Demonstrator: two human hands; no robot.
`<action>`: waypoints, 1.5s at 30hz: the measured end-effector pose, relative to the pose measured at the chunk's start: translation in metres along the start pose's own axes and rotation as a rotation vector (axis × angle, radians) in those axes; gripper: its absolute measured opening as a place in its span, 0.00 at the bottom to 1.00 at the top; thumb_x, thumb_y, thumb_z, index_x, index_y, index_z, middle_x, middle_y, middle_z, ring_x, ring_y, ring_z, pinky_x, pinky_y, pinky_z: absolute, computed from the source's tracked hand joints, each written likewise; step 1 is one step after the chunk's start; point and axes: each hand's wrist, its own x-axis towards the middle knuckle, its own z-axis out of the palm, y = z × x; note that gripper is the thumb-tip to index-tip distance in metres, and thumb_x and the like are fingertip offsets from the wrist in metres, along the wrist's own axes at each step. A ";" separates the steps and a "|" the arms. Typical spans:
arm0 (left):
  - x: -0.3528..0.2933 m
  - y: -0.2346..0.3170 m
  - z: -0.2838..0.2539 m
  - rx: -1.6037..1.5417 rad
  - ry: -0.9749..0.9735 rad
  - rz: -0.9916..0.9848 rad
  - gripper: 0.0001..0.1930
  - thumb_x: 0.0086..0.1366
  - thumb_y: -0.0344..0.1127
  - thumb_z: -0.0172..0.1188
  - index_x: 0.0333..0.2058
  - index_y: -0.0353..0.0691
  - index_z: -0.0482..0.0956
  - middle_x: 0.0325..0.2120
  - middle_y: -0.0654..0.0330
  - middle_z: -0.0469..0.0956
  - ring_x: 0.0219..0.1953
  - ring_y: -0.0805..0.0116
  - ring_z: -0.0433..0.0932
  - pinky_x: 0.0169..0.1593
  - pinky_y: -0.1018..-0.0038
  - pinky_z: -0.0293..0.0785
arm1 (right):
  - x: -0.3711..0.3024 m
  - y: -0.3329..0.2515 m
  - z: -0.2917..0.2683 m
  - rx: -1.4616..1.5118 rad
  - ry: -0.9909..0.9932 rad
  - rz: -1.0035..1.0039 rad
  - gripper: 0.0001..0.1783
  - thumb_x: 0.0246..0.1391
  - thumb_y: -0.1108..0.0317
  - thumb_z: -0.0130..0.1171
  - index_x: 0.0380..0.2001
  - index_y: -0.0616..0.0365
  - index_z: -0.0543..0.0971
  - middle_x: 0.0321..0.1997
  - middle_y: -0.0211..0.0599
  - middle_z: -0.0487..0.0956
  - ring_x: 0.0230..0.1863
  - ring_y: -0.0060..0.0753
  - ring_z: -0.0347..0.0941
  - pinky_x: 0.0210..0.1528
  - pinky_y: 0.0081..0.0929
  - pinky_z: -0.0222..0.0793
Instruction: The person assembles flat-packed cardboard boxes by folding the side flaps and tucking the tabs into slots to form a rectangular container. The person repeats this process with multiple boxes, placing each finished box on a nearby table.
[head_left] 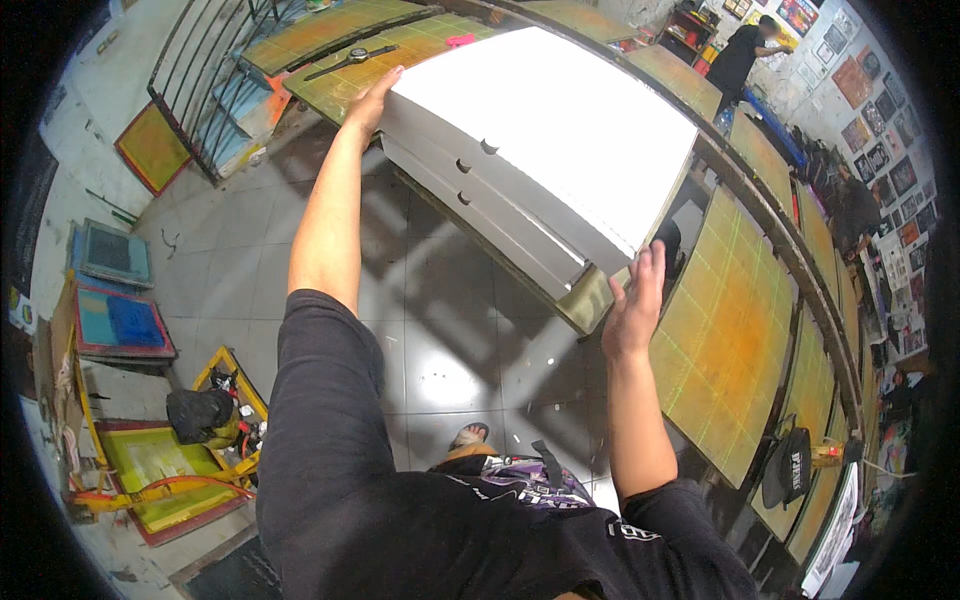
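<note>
Stacked white flat cardboard boxes [545,120] lie on a board in front of me, with small half-round notches along their near sides. The near edges do not line up exactly. My left hand [372,104] lies along the stack's left end near the corner, fingers stretched out. At the right near corner my right hand [637,303] is raised with fingers extended and thumb apart. Whether its fingertips touch the boxes I cannot tell. Beneath the stack shows the edge of the supporting board [583,308].
More yellow-green boards [725,330] curve around to the right along a dark rail [790,235]. A wristwatch [357,57] lies on the board at back left. A black cap [787,468] rests at lower right. Framed screens [122,318] stand at left. Another person [740,58] stands far right.
</note>
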 end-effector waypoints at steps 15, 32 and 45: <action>-0.003 -0.004 0.015 -0.277 0.066 -0.115 0.48 0.51 0.74 0.44 0.61 0.41 0.57 0.61 0.55 0.58 0.61 0.56 0.56 0.61 0.53 0.45 | 0.017 0.023 0.035 -0.008 -0.095 -0.219 0.41 0.60 0.55 0.37 0.63 0.71 0.35 0.71 0.51 0.33 0.71 0.39 0.27 0.69 0.29 0.24; -0.031 0.014 0.031 -0.503 0.176 -0.087 0.38 0.58 0.67 0.45 0.56 0.41 0.63 0.56 0.59 0.63 0.58 0.62 0.61 0.61 0.63 0.53 | 0.024 0.066 0.052 -0.212 0.136 0.050 0.46 0.58 0.36 0.28 0.65 0.65 0.39 0.69 0.58 0.34 0.71 0.50 0.23 0.69 0.41 0.22; -0.135 -0.138 0.055 -0.390 0.590 -0.169 0.45 0.62 0.66 0.35 0.61 0.27 0.49 0.64 0.45 0.46 0.66 0.52 0.46 0.65 0.58 0.44 | -0.057 0.045 -0.106 0.091 0.168 0.054 0.41 0.60 0.43 0.38 0.67 0.48 0.36 0.65 0.46 0.56 0.63 0.44 0.57 0.60 0.40 0.53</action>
